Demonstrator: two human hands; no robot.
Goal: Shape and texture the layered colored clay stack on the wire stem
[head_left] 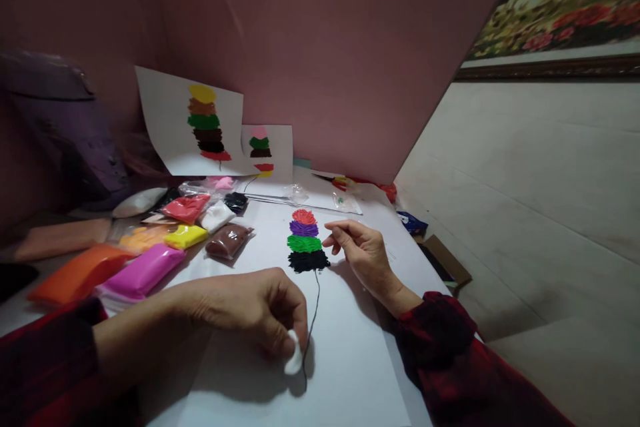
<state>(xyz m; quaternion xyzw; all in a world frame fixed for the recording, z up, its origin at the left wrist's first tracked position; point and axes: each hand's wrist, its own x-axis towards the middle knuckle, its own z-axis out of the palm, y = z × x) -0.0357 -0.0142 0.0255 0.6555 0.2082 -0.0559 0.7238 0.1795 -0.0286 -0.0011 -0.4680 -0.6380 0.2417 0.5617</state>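
Between the thumb and fingers of my left hand is a small lump of white modelling clay, held low over the white paper. Beside it runs a thin dark line on the sheet. This line leads up to a stacked clay picture with red, purple, green and black layers, rough in texture. Just right of those layers, my right hand has its fingers bent and pinched together. Whatever its fingertips may hold is too small to make out.
Bagged clay lies at left: orange, magenta, yellow, brown and others. Two sheets with layered pictures lean on the pink wall. Scissors lie at the back; a cardboard box stands right.
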